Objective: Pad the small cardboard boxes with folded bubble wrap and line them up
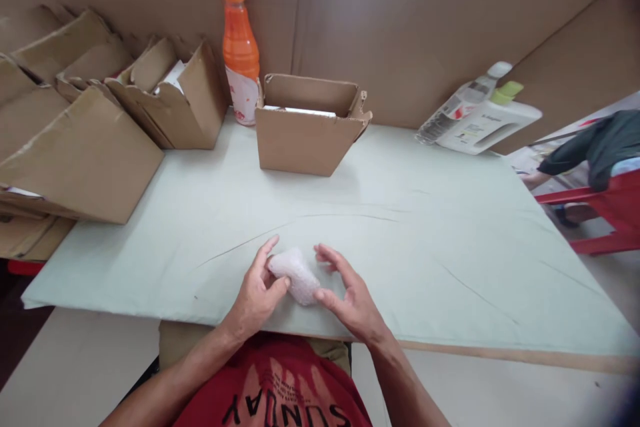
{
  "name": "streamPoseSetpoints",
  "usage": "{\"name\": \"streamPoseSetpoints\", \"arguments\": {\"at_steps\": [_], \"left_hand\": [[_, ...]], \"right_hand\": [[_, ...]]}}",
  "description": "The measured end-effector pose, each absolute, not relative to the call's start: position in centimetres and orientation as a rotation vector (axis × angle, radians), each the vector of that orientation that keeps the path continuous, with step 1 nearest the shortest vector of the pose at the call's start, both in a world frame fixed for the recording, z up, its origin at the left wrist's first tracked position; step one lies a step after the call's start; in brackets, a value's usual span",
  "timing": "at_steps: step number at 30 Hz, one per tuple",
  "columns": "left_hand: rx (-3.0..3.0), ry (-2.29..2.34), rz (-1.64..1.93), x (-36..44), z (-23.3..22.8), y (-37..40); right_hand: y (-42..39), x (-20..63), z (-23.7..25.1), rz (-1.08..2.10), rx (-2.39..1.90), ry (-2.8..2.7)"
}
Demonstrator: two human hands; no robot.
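A small white bundle of bubble wrap (296,275) lies on the pale green table sheet (400,240) near the front edge. My left hand (256,297) grips its left end between thumb and fingers. My right hand (347,293) touches the bundle's right end with thumb and fingertips, fingers partly spread. What is inside the wrap is hidden.
An open cardboard box (307,123) stands at the back centre, an orange bottle (240,53) behind it. Several flattened and open cartons (90,113) pile up on the left. Two plastic bottles (480,117) lie at the back right. Another person (595,147) sits by a red chair (613,210) at far right.
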State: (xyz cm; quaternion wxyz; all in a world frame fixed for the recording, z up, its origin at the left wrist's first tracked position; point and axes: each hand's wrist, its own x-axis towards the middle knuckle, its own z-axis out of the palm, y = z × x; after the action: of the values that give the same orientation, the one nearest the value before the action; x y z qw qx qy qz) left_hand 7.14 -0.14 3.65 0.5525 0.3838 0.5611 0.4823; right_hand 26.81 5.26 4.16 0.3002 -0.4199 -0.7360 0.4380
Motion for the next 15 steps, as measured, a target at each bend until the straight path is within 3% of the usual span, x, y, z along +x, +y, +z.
{"name": "streamPoseSetpoints", "arguments": {"at_steps": [3,7,12,15], "left_hand": [[1.127,1.356,1.065,6.9,3.6,0.3],[1.677,1.583,1.168,4.7,6.2,4.0],[2.495,1.725,1.408,1.7,12.6,14.1],[2.644,1.830,1.279,0.8,14.6,20.5]], "right_hand": [[5.8,27.0,4.7,1.302,-1.149,-2.006],[7.0,27.7,4.7,1.251,-1.213,-1.868],[8.8,29.9,4.9,1.011,-1.211,-1.842],[9.8,31.2,5.6,0.914,-1.255,-1.866]]}}
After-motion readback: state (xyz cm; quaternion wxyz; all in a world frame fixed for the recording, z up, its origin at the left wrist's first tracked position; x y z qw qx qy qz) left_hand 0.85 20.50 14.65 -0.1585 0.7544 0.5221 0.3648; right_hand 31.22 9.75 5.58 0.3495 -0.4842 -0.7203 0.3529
